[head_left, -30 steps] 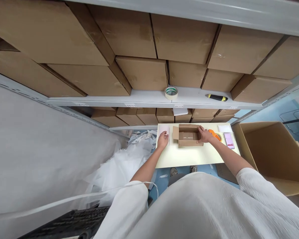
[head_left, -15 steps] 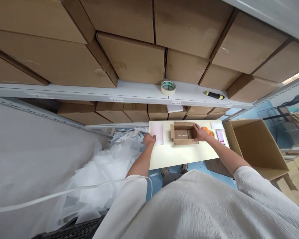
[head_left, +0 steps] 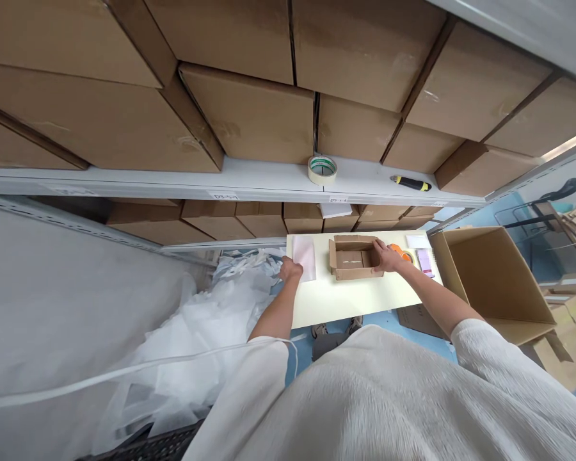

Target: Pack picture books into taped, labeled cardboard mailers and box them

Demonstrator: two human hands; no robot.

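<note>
On the left of the cream tabletop point(head_left: 345, 301) lies a thin pale pink sheet point(head_left: 306, 256), perhaps foam or several layers. The fingers of my left hand point(head_left: 292, 269) are closed on its left edge; the fingertips are partly hidden. A small open cardboard box point(head_left: 355, 273) stands mid-table, its flaps up and only its bare bottom showing inside. My right hand point(head_left: 386, 256) grips its right wall, thumb outside near the front corner. Just beyond that hand are an orange tape dispenser point(head_left: 399, 250) and a purple-and-white printed packet point(head_left: 425, 261).
A large open carton point(head_left: 499, 275) stands right of the table. White plastic wrap point(head_left: 211, 320) heaps at the left. On the shelf ahead sit a tape roll point(head_left: 322, 169), a yellow-black utility knife point(head_left: 411, 184) and stacked cartons point(head_left: 249, 115). A white cable point(head_left: 125, 371) crosses at lower left.
My left hand has shifted slightly right, and the pink sheet's left edge has moved in with it. My right hand and the small box have stayed put.
</note>
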